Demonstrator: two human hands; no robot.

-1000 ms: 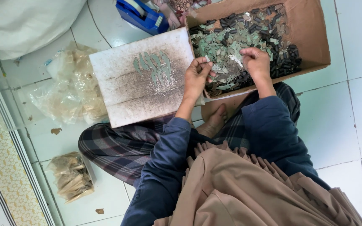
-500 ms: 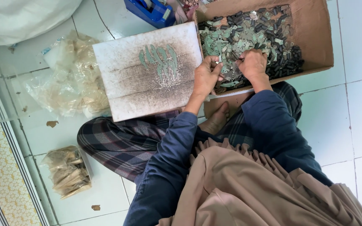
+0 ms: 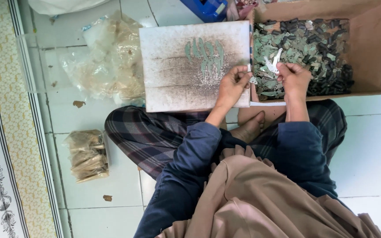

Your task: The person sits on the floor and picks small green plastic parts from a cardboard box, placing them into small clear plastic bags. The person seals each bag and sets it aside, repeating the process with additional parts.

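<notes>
White strip (image 3: 273, 61) above right fingers (image 3: 286, 69).

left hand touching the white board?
Touching. In the head view the left hand lies over the right edge of the white board, fingers resting on its surface; no gap shows between them.

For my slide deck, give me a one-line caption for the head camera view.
Seated on tile, both hands pick small green pieces from a cardboard box beside a white board.
</notes>
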